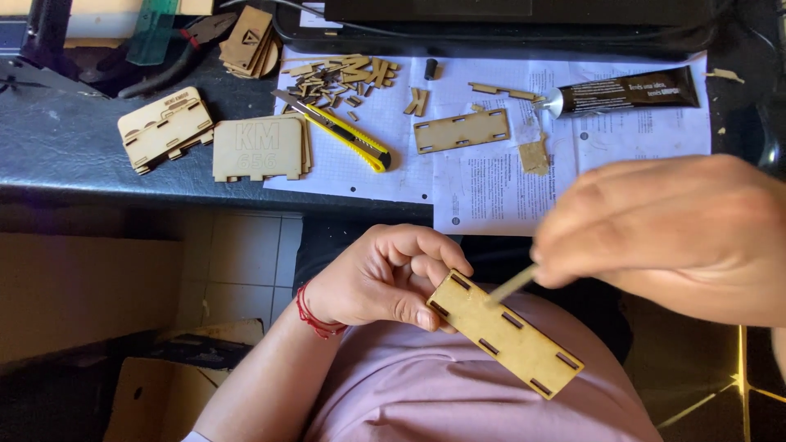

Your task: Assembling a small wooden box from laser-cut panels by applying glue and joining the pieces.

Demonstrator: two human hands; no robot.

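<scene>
**Thin stick meets slotted wooden panel, held over the lap**

The left hand (385,282) holds a slotted wooden panel (506,331) by its near corner, the fingers (413,307) curled and pinched shut on the edge, thumb on top. The panel slants away from those fingers, down and to the right, above a pink garment. A red string bracelet (311,315) sits on that wrist.

The right hand (679,237) is blurred, but its fingers are closed narrowly around a thin pale stick (512,285), whose tip touches the panel's top face near one of the slots.

Beyond both hands lies the dark counter (74,147). Straight past the left fingers rests a yellow utility knife (344,131) on white paper sheets (491,188), beside a heap of small wooden offcuts (340,78). Past the right fingers a second slotted panel (461,131) lies flat on the paper, and farther out a dark glue tube (626,92) lies on its side. Well off to the left of the left fingers sit engraved wooden panels (260,147) and another notched wooden piece (164,127); pliers (176,57) lie behind them.
</scene>
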